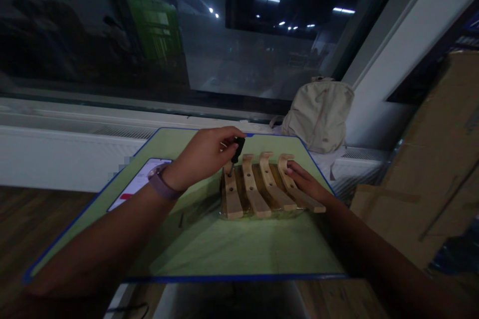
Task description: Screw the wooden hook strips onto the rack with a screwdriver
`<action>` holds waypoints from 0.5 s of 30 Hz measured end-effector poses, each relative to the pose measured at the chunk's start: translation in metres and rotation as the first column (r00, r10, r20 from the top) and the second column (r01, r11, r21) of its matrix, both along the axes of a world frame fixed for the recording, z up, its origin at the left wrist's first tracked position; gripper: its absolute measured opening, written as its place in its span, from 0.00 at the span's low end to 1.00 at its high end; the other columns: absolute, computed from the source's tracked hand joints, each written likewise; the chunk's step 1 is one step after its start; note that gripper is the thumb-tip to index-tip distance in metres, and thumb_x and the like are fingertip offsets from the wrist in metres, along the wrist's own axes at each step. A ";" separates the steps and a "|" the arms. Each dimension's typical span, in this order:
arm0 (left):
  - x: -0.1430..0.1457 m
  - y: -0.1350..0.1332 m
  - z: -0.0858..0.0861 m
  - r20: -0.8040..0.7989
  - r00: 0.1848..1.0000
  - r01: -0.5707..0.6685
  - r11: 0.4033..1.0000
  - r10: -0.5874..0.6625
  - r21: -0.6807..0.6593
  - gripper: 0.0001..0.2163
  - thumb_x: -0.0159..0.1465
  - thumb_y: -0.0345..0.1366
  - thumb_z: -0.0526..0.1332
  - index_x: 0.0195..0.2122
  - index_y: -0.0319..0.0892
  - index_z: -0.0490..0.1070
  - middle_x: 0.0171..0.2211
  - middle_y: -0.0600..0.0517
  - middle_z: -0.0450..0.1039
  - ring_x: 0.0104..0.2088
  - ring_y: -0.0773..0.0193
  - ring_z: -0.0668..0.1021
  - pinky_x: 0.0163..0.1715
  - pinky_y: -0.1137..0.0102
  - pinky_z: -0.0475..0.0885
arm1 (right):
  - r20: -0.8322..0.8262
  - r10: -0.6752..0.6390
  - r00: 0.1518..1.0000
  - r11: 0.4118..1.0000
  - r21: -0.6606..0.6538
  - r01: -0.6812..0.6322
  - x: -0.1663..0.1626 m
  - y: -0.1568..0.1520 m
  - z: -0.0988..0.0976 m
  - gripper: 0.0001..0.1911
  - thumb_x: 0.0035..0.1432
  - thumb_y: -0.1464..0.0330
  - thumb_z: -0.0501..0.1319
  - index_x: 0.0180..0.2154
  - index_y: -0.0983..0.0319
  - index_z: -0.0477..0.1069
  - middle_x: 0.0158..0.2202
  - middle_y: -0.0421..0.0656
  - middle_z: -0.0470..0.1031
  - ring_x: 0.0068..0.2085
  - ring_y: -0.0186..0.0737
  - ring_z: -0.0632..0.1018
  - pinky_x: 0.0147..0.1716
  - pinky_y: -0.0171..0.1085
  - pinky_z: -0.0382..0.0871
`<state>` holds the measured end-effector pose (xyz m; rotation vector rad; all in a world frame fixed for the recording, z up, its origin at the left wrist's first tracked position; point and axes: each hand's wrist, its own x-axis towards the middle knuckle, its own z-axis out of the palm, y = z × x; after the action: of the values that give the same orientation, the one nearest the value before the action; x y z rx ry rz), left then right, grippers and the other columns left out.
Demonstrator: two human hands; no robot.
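A wooden hook rack lies on the green table top, with several pale curved pegs set across a darker brown board. My left hand is closed around the black handle of a screwdriver. The screwdriver stands nearly upright, its shaft reaching down to the upper hole of the leftmost peg. At the other end, my right hand grips the rack by the rightmost peg, its fingertips on the peg's side. A small dark screw lies on the table left of the rack.
The green table has a blue edge. A phone with a lit screen lies at its left, partly behind my left wrist. A beige backpack leans by the window behind the table. Large cardboard stands at the right.
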<state>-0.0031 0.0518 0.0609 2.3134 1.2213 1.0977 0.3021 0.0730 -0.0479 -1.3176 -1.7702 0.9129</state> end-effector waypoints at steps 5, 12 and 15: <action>0.002 0.000 -0.003 0.034 0.999 -0.035 0.999 0.034 0.026 0.08 0.61 0.40 0.65 0.38 0.42 0.75 0.32 0.52 0.79 0.31 0.63 0.80 0.33 0.70 0.76 | -0.009 0.051 0.999 0.999 0.003 -0.051 0.000 0.000 0.001 0.19 0.62 0.50 0.57 0.46 0.54 0.74 0.52 0.44 0.78 0.59 0.53 0.74 0.63 0.49 0.63; -0.009 0.003 0.003 -0.023 0.998 -0.062 0.998 0.062 -0.021 0.16 0.63 0.38 0.61 0.52 0.44 0.73 0.41 0.49 0.81 0.37 0.60 0.82 0.36 0.68 0.77 | -0.012 0.007 1.000 1.000 -0.011 -0.008 -0.002 0.000 0.001 0.20 0.59 0.48 0.59 0.44 0.54 0.74 0.51 0.44 0.78 0.58 0.55 0.74 0.63 0.52 0.63; -0.013 0.004 0.006 -0.052 0.999 -0.017 1.000 0.016 -0.025 0.12 0.63 0.37 0.59 0.45 0.43 0.76 0.40 0.49 0.82 0.37 0.61 0.82 0.36 0.69 0.77 | -0.014 0.019 1.000 1.000 -0.010 -0.019 -0.003 -0.001 0.002 0.20 0.59 0.48 0.58 0.44 0.54 0.74 0.50 0.44 0.79 0.58 0.54 0.74 0.63 0.51 0.63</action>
<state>-0.0159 0.0554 0.0665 2.3298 1.2679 1.0277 0.2990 0.0719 -0.0463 -1.3005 -1.7726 0.9404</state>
